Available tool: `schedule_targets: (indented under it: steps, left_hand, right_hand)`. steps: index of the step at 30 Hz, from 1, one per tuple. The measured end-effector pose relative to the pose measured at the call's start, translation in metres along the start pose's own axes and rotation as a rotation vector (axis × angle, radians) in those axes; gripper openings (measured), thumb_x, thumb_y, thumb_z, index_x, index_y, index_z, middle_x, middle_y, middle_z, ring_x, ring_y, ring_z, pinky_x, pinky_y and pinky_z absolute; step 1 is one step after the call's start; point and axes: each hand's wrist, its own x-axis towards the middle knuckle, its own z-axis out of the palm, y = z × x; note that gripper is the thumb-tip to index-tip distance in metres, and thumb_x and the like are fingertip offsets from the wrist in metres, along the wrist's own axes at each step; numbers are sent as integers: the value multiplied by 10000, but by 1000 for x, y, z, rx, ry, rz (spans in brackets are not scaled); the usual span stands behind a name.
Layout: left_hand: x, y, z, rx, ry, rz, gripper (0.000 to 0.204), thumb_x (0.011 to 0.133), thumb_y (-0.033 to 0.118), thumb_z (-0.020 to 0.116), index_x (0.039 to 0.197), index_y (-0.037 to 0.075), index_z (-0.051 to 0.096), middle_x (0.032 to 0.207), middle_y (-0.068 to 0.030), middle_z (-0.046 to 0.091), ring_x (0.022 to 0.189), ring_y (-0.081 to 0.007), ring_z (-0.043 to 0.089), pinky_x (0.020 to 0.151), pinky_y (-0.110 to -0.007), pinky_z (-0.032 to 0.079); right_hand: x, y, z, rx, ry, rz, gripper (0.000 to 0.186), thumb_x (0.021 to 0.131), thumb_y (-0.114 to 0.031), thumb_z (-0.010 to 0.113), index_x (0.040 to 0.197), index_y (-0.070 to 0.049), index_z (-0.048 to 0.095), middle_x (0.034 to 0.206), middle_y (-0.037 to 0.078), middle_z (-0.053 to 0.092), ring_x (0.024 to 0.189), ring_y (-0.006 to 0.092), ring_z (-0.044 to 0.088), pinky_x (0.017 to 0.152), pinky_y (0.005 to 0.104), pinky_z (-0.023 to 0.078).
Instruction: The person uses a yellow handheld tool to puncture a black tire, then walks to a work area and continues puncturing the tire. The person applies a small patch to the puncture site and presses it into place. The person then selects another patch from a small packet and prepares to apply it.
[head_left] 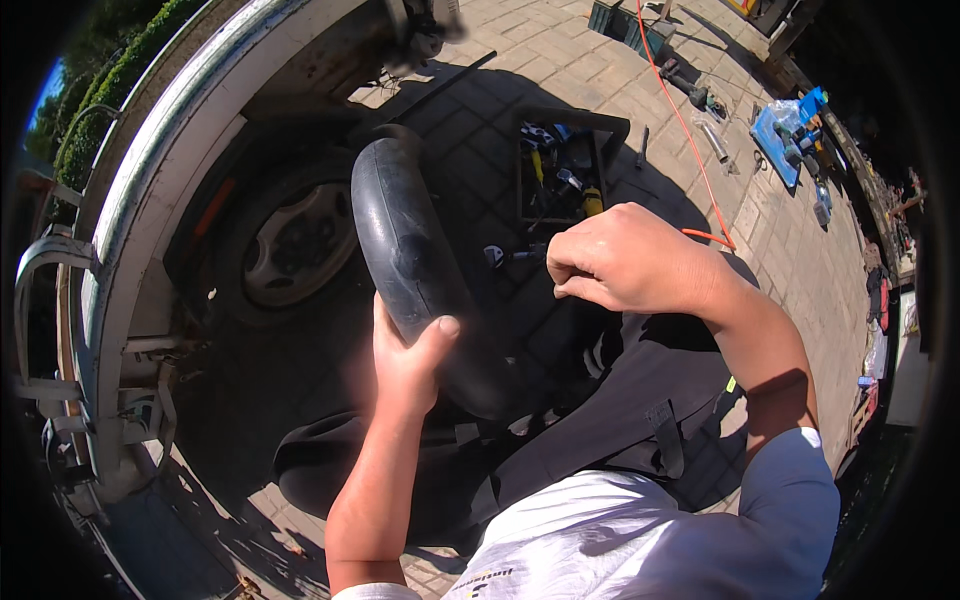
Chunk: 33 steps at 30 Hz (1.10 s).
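A black inflated inner tube point(400, 230) stands up in front of me, its lower part sunk in dark shade. My left hand point(408, 365) grips it from the near side, thumb lying across the rubber and the other fingers mostly hidden behind. To the right of the tube, my right hand point(625, 262) hovers in the air over my dark trousers. Its fingers are curled together in a pinch, and whatever may be between them is hidden. It does not touch the tube.
A wheel point(300, 243) sits under a white vehicle body point(112, 250) at left. Ahead lies an open toolbox point(560, 170) with several tools. An orange hose point(690, 140) crosses the paving. A blue tray point(775, 145) with tools stands at far right.
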Motion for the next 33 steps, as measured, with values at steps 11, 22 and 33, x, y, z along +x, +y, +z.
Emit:
schedule_targets:
  steps: [11, 22, 33]
  left_hand:
    - [5, -7, 1, 78, -52, -15, 975, 714, 400, 911, 1451, 29, 392, 1291, -133, 568, 1197, -240, 577, 1026, -406, 477]
    - [48, 9, -6, 166, -70, -58, 1030, 679, 448, 918, 1472, 11, 429, 1317, -158, 590, 1224, -261, 587, 1054, -409, 469]
    - [160, 28, -94, 611, 328, -71, 860, 853, 459, 794, 1517, 19, 469, 1445, -159, 570, 1299, -287, 545, 1103, -393, 409]
  right_hand:
    - [-8, 38, 45, 336, 90, 112, 271, 912, -278, 753, 801, -32, 723, 698, 145, 669, 659, 340, 657, 604, 414, 506]
    - [-15, 85, 4, 3, -190, 420, 443, 934, -453, 684, 905, -12, 713, 852, 170, 716, 864, 362, 704, 788, 444, 548]
    - [40, 310, 69, -187, -659, 786, 377, 875, -352, 751, 1049, -19, 774, 932, 127, 760, 773, 277, 715, 700, 405, 569]
